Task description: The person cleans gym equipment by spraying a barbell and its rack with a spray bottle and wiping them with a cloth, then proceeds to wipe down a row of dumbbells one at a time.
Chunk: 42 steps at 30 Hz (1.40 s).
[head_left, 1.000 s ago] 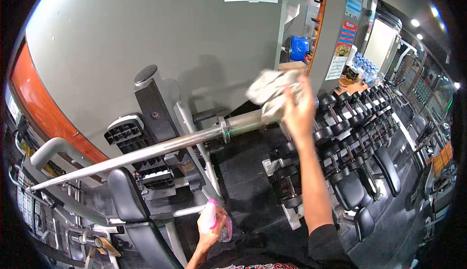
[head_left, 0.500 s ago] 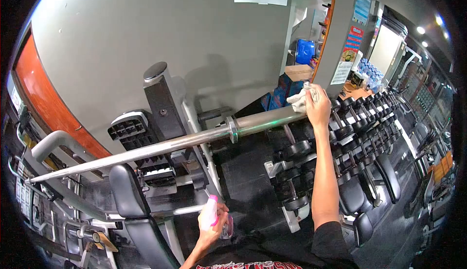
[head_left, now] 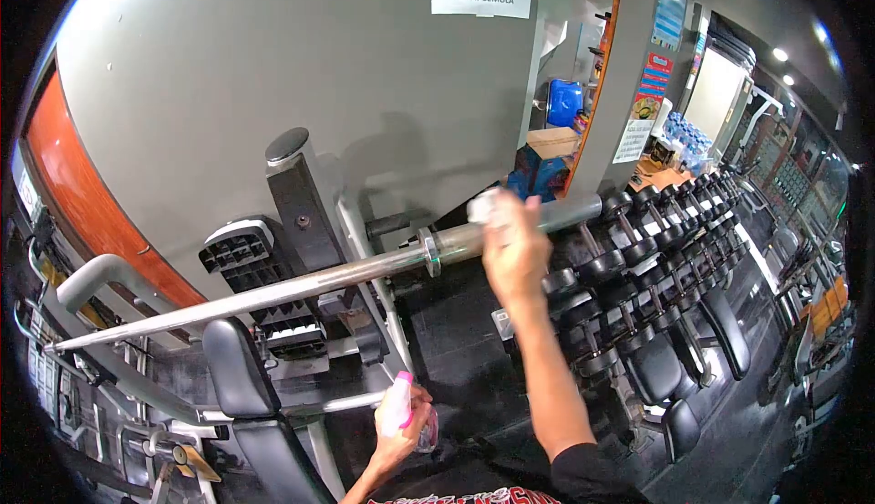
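Observation:
A long metal barbell (head_left: 301, 287) spans the view from lower left to upper right, with a collar (head_left: 429, 252) before its thicker end sleeve. My right hand (head_left: 515, 253) is closed on a white cloth (head_left: 485, 205) and presses it against that sleeve, a little right of the collar. Motion blurs the cloth and fingers somewhat. Lower down, my left hand (head_left: 401, 429) grips a spray bottle (head_left: 397, 406) with a white and pink head. Its clear lower part shows beside my fingers, well below the bar.
A rack of black dumbbells (head_left: 638, 249) stands on the right. A black padded bench (head_left: 239, 372) is below the bar at left, near a weight machine's upright post (head_left: 305, 208). Behind are a grey wall (head_left: 301, 57), an orange door (head_left: 82, 185) and a cardboard box (head_left: 552, 143).
My right hand has slid the cloth left along the sleeve, from its outer end toward the collar. My left hand with the spray bottle has stayed almost in place.

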{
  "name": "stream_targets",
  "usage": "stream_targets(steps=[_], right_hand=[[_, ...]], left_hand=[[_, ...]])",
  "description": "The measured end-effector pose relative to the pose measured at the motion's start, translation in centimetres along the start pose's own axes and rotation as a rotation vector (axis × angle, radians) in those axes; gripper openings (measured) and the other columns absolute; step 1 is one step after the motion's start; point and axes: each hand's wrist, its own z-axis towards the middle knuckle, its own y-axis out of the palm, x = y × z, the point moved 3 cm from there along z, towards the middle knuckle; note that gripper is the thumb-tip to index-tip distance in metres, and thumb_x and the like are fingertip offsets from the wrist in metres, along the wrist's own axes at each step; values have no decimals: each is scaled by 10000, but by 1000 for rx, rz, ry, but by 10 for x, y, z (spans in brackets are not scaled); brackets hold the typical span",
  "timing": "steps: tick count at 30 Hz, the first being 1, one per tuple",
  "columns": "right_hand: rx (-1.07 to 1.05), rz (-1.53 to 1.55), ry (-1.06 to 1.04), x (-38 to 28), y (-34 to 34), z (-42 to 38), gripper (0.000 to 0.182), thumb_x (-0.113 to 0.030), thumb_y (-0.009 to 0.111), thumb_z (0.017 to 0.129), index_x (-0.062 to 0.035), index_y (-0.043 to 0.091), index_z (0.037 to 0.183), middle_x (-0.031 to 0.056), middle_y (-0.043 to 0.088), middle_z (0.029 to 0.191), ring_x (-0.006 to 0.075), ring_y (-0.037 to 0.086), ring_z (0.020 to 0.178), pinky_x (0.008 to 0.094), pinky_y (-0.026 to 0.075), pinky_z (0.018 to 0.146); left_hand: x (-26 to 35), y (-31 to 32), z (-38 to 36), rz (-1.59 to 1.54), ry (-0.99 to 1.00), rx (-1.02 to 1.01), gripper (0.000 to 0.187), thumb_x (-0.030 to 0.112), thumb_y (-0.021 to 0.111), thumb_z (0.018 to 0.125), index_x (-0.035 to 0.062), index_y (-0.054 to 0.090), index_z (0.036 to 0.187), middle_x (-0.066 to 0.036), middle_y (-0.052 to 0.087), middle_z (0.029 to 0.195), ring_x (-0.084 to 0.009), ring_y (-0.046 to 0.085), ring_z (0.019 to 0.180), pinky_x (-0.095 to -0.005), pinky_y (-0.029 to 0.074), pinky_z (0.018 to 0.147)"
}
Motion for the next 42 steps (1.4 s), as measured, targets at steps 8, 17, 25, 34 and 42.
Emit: stream_targets(steps=[8,17,25,34,42], right_hand=[[-302,632,304,-33,-11,6,238,-133,585,885,-46,580,1106,128,637,1050,211,607,989,346,428,934],[36,-413,186,97,-62,34,313,-104,575,842,-84,534,1152,209,571,1064,391,558,995,465,381,981],[-123,9,84,-23,-6,-26,436,-40,631,782,-94,518,1199,237,550,1147,460,533,1051,480,392,1002],[192,-5,117,35,-79,31,286,-120,595,859,-11,567,1122,172,616,1042,330,598,955,397,469,834],[2,-196,161,26,-32,10,356,-41,572,829,-87,520,1179,200,575,1024,366,613,907,446,509,742]], left_hand=[[-11,2,-9,-18,27,28,127,-11,602,789,-1,524,889,-84,594,844,-117,550,672,-254,460,640],[-6,5,-10,-62,-15,23,146,-27,595,795,-4,515,914,-92,595,851,-108,558,683,-254,468,634],[-7,14,0,-122,5,4,165,-5,609,805,-3,512,940,-87,594,855,-102,562,692,-258,483,624],[-4,14,6,-180,20,-44,115,-2,592,820,-7,519,909,-82,594,852,-100,559,639,-245,473,571],[-20,-6,9,-61,19,42,109,32,615,804,8,534,873,-92,591,834,-132,567,694,-272,473,630]])
